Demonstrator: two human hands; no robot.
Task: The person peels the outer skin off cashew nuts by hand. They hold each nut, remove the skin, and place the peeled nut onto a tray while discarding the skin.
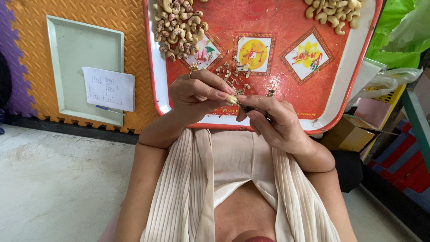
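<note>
Purple foam mat [11,58] sat at the far left edge, interlocked with an orange foam mat [130,27] beside it. On the orange mat lay a pale green tray [67,54], flat, with a white sheet of paper [109,88] on its lower right part and a blue pen [109,110] just under the paper's bottom edge. Grey concrete floor [53,179] below the mats.

Next over, a big red tray with white rim [154,85], printed with square decorated panels. Pile of unpeeled cashew nuts [179,27] in its upper left corner, brownish skins on. Scraps of peeled skin [233,74] scattered mid-tray, just above the hands. Smaller pile of peeled pale cashews [333,13] at the top right of the tray.

Left hand [197,94], gold ring on one finger, was pinched shut on a single cashew nut [231,99], held between thumb and fingertips over the tray's near rim. Right hand [273,121] met it, fingers curled closed around a small dark tool [245,107], tip touching the nut; what kind of tool, could not tell. Both hands touching at the nut.

Far right: green plastic sheeting [398,31], a clear plastic bag [385,80], cardboard box [345,134], red and blue crates [403,166] low beside it.
</note>
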